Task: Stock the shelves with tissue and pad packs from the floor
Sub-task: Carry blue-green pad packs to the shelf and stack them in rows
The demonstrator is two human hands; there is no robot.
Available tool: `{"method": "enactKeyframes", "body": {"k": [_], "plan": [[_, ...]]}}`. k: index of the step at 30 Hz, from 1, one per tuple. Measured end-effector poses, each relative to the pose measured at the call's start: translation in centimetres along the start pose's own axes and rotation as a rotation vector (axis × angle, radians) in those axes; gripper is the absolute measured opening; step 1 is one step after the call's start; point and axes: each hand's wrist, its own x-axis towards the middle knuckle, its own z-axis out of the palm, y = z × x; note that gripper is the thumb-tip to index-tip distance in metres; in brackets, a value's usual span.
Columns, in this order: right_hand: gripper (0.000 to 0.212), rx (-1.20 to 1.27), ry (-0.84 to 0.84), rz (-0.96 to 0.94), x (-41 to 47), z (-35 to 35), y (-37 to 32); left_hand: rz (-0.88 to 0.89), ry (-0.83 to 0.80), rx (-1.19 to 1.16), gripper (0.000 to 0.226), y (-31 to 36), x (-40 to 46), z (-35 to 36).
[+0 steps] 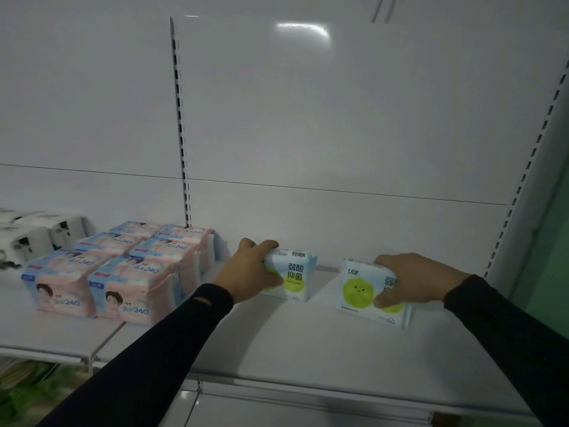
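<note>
Two small white-and-blue pad packs with green circles stand upright on the white shelf (277, 349). My left hand (249, 269) grips the left pad pack (295, 275) near the back panel. My right hand (415, 282) grips the right pad pack (360, 291), which stands further forward, thumb across its front. Both arms wear dark sleeves.
Several pink-and-blue pad packs (120, 266) stand in rows on the shelf's left. White packs (40, 235) lie at the far left. A slotted upright (181, 134) splits the white back panel. Green packs (27, 383) show on the shelf below.
</note>
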Motion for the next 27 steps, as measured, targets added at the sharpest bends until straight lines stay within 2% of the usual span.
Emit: {"method": "enactKeyframes", "body": {"k": [4, 11, 15, 18, 23, 27], "plan": [[0.063, 0.124, 0.203, -0.066, 2.8, 1.6, -1.6, -0.017, 0.005, -0.009, 0.069, -0.1, 0.7, 0.3], [0.074, 0.330, 0.433, -0.039, 7.1, 4.2, -3.3, -0.099, 0.080, -0.033, 0.069, -0.7, 3.4, 1.8], [0.064, 0.397, 0.566, -0.023, 8.2, 5.8, -3.3, -0.085, 0.101, -0.083, 0.076, -0.5, 4.5, 3.4], [0.060, 0.415, 0.592, -0.020, 8.5, 6.7, -3.1, -0.069, 0.139, -0.098, 0.075, -0.6, 4.9, 4.1], [0.059, 0.388, 0.569, -0.037, 8.7, 6.6, -2.6, -0.103, 0.193, -0.017, 0.054, -1.1, 5.0, 4.0], [0.061, 0.395, 0.569, -0.035, 8.8, 6.8, -2.6, -0.081, 0.146, -0.003, 0.052, -0.9, 5.3, 4.0]]}}
